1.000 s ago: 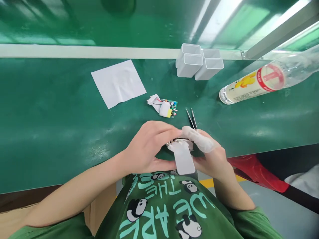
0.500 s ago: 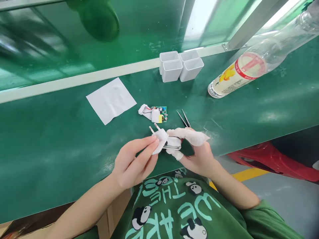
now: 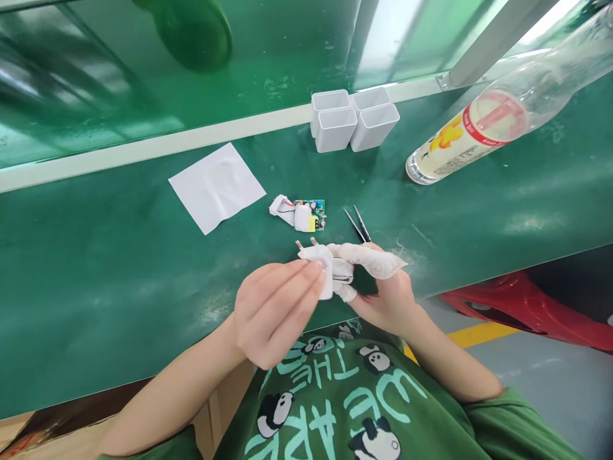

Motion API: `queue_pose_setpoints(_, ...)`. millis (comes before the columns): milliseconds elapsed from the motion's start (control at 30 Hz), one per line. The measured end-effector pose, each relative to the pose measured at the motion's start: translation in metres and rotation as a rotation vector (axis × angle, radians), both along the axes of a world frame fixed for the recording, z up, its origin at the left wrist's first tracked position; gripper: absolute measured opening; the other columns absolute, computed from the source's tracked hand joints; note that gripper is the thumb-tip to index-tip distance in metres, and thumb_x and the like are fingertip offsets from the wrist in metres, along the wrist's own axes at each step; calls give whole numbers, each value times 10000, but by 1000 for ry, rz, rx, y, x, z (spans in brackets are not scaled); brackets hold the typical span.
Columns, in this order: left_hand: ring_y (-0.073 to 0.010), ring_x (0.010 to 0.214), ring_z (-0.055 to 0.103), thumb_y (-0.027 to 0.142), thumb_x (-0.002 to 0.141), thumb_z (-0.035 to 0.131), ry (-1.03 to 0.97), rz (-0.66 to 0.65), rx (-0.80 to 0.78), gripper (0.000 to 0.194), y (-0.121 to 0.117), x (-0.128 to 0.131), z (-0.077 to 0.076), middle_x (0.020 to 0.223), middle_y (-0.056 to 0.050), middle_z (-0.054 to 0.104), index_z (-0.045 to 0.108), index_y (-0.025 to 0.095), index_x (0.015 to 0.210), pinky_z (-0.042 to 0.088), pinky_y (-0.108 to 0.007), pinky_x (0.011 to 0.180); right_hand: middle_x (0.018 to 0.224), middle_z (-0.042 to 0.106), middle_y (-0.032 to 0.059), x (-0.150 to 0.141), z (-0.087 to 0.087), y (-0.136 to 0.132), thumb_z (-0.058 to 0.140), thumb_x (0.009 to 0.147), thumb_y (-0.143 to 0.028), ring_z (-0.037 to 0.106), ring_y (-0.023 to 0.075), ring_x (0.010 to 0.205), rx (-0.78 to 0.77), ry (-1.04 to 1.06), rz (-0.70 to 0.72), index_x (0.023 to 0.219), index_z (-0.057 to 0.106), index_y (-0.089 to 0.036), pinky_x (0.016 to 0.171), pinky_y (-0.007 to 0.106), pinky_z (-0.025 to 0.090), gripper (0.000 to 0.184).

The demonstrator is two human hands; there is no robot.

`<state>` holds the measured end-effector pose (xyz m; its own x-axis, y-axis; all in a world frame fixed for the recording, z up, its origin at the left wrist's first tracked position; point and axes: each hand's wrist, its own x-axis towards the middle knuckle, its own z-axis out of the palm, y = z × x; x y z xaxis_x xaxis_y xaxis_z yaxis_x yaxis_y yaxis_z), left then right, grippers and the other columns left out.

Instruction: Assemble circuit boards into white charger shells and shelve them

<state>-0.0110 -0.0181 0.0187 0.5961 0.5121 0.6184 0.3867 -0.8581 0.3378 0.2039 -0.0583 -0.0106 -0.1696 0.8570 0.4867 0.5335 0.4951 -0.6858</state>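
Observation:
Both my hands meet over the near edge of the green bench, holding one white plug adapter [image 3: 322, 258] whose two metal pins point away from me. My left hand [image 3: 272, 306] closes its fingertips on the adapter's left end. My right hand [image 3: 378, 284], with white cots on its fingers, grips the right end. Just beyond lie black tweezers [image 3: 359, 223] and a small green circuit board [image 3: 306, 214] with white parts and wires attached.
A white paper sheet [image 3: 216, 186] lies left of the board. Several open white plastic housings [image 3: 353, 119] stand at the back rail. A clear bottle [image 3: 498, 121] with a red-and-yellow label lies on its side at right. A red stool [image 3: 517, 306] sits below the bench.
The adapter has been turned so its pins point away from me, where a second ago its flat body hung toward my chest. My left hand shifted right along it. The view tilted.

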Motion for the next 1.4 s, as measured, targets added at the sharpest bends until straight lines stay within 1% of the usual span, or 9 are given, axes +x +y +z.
queue_pose_setpoints(100, -202, 923, 720, 73, 835, 681, 33, -46, 358, 124, 2, 7, -3, 991, -80, 781, 742, 138, 922, 578, -327, 712, 964, 699, 63, 0, -1, 0, 627, 885, -154, 662, 203, 818, 16, -22, -6, 1376, 467, -224, 721, 341, 605, 521)
queue_pose_setpoints(133, -200, 914, 711, 78, 829, 697, 31, -34, 369, 108, 2, 9, -5, 977, -77, 777, 742, 137, 907, 564, -333, 724, 961, 691, 61, 0, -2, 0, 621, 883, -150, 655, 202, 815, 9, -26, -7, 1375, 469, -225, 716, 341, 603, 520)
queue_pose_setpoints(233, -197, 868, 682, 100, 788, 766, -4, 0, 290, 161, 1, 13, -11, 902, -57, 740, 726, 152, 934, 540, -341, 744, 987, 675, 73, 3, -9, -3, 610, 890, -163, 644, 216, 848, 11, -47, 13, 1365, 488, -233, 731, 368, 603, 495)
queue_pose_setpoints(400, -203, 936, 642, 456, 766, 831, -90, 50, -36, 428, 3, 12, -12, 986, -83, 639, 666, 166, 1033, 548, -337, 796, 1282, 621, 179, 14, -21, -8, 582, 892, -90, 607, 271, 1010, 129, -205, 126, 1406, 506, -230, 817, 455, 573, 538)
queue_pose_setpoints(500, -250, 1158, 636, 419, 760, 845, -206, -7, -301, 527, 4, 13, -13, 1201, -149, 638, 572, 169, 1135, 550, -386, 973, 1308, 612, 181, 18, -20, -9, 600, 880, -85, 599, 274, 1011, 128, -232, 129, 1427, 499, -256, 807, 463, 567, 582)
queue_pose_setpoints(633, -266, 1191, 661, 381, 771, 843, -326, -109, -528, 586, 4, 17, -19, 1206, -124, 687, 512, 202, 1220, 557, -428, 1010, 1247, 626, 166, 21, -14, -9, 624, 863, -70, 611, 262, 991, 114, -244, 139, 1431, 498, -269, 808, 452, 568, 615)
queue_pose_setpoints(833, -264, 1115, 689, 391, 733, 859, -334, -86, -618, 757, 0, 17, -23, 1193, -105, 676, 433, 225, 1336, 567, -462, 984, 1115, 599, 142, 26, -9, -11, 669, 809, -16, 615, 263, 954, 72, -315, 218, 1397, 529, -232, 761, 428, 558, 642)
queue_pose_setpoints(1167, -255, 1194, 640, 333, 834, 770, -295, -127, -503, 627, 0, 16, -23, 1291, -122, 630, 425, 211, 1343, 484, -459, 1078, 1128, 593, 158, 27, -8, -6, 651, 820, -23, 617, 278, 981, 124, -306, 241, 1475, 476, -198, 772, 414, 545, 700)
queue_pose_setpoints(1400, -244, 1170, 623, 323, 801, 767, -228, -33, -742, 554, -2, 16, -12, 1243, -73, 623, 438, 251, 1240, 465, -466, 1065, 1117, 613, 159, 28, -9, -2, 700, 809, -37, 632, 294, 986, 138, -351, 246, 1468, 502, -227, 750, 422, 540, 713)
